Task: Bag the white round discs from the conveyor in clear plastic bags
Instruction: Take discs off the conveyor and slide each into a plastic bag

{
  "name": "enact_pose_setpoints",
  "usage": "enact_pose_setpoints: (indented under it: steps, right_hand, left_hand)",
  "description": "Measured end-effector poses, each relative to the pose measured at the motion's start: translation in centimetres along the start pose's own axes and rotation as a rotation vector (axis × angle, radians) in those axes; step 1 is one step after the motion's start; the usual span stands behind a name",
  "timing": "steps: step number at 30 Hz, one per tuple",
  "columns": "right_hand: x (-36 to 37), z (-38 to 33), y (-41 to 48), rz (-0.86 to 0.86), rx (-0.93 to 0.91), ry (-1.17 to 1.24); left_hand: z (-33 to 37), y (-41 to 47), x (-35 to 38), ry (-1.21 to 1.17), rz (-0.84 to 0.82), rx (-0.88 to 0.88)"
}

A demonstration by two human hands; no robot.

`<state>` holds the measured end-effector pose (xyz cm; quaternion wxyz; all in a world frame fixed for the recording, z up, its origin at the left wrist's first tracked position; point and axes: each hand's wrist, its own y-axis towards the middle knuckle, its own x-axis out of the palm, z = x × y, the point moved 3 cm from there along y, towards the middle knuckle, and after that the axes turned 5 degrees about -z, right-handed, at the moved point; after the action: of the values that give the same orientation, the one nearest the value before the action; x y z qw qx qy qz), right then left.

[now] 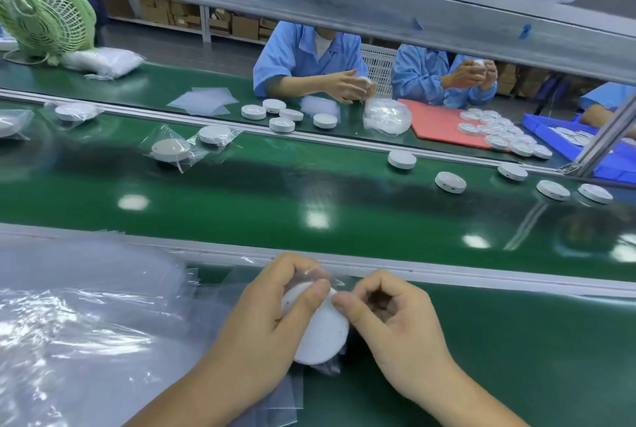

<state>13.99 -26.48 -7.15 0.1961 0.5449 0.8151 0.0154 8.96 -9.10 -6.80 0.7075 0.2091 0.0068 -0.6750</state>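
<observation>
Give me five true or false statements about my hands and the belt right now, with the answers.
1. The left hand grips a white disc. True.
2. The right hand lies flat on the belt. False: its fingers are curled and pinch the bag at the disc's edge.
3. Bagged discs lie on the left part of the belt. True.
4. The fan is red. False: it is green.
5. The discs on the right part of the belt are bagged. False: they are bare discs.
</observation>
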Motion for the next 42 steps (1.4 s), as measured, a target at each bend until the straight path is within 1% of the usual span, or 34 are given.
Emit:
enact_pose_setpoints:
  steps: [2, 3, 5, 6, 7, 8, 9, 10, 11, 12, 14, 15, 19, 21, 23, 26, 30, 34, 39, 42]
  right_hand:
    - [-0.8, 0.2, 1.7, 0.051, -0.045, -0.216]
    - [-1.3, 0.5, 3.1, 0.085, -0.052, -0.291]
    - [-2.4, 1.2, 7.0, 0.188, -0.005, -0.369]
    - [-3.3, 1.6, 9.3, 0.269, 0.061, -0.341]
    - [-4.3, 2.1, 11.8, 0.346, 0.162, -0.216]
    - [-5.0, 2.5, 14.2, 0.373, 0.275, -0.031]
    - [-5.5, 2.9, 16.2, 0.366, 0.371, 0.143]
    - [-5.7, 3.2, 17.8, 0.323, 0.433, 0.254]
    - [-5.6, 3.5, 19.0, 0.252, 0.466, 0.27]
    - [-5.2, 3.8, 19.7, 0.176, 0.486, 0.224]
    - [-3.7, 4.1, 19.4, 0.048, 0.494, 0.047]
    - [-2.7, 4.2, 18.8, 0.008, 0.468, -0.02]
    - [0.6, 3.7, 14.1, -0.06, 0.24, -0.25]
    - [1.7, 3.1, 10.7, -0.139, 0.121, -0.295]
    - [2.0, 2.9, 7.4, -0.182, 0.027, -0.388]
    - [1.3, 3.5, 4.4, -0.17, -0.046, -0.522]
    - [1.1, 4.0, 4.4, -0.072, -0.036, -0.486]
    - [1.9, 4.2, 4.5, -0.138, -0.095, -0.569]
    - [1.3, 4.4, 4.7, -0.059, -0.017, -0.473]
    - [1.3, 4.5, 4.6, -0.049, -0.008, -0.463]
  left_hand:
    - [-0.1, 0.2, -0.4, 0.078, 0.007, -0.04]
    - [-0.4, 0.3, -0.7, 0.211, -0.004, -0.042]
    - [-0.8, 0.6, -1.7, 0.581, -0.051, 0.014]
    - [-1.1, 0.6, -2.1, 0.73, -0.076, 0.036]
    - [-1.4, 0.7, -2.3, 0.832, -0.099, 0.04]
    - [-1.7, 0.7, -2.4, 0.897, -0.123, 0.027]
    - [-2.0, 0.6, -2.4, 0.939, -0.148, 0.018]
    - [-2.3, 0.5, -2.2, 0.966, -0.177, 0.015]
    - [-2.5, 0.4, -2.0, 0.98, -0.2, 0.019]
    - [-2.7, 0.4, -1.8, 0.991, -0.209, 0.034]
    - [-2.9, 0.4, -1.5, 1.008, -0.222, 0.051]
    - [-2.9, 0.5, -1.5, 1.006, -0.214, 0.064]
    - [-2.9, 0.6, -1.3, 1.013, -0.16, 0.151]
    - [-3.1, 0.6, -1.3, 1.02, -0.156, 0.164]
    - [-3.1, 0.6, -1.2, 1.027, -0.159, 0.156]
    - [-3.1, 0.6, -1.2, 1.002, -0.156, 0.131]
    - [-3.1, 0.3, -1.0, 1.001, -0.143, 0.114]
    - [-3.2, 0.2, -0.8, 0.993, -0.13, 0.125]
    - [-3.2, 0.3, -0.7, 0.982, -0.116, 0.123]
    - [-3.1, 0.2, -0.6, 0.988, -0.11, 0.134]
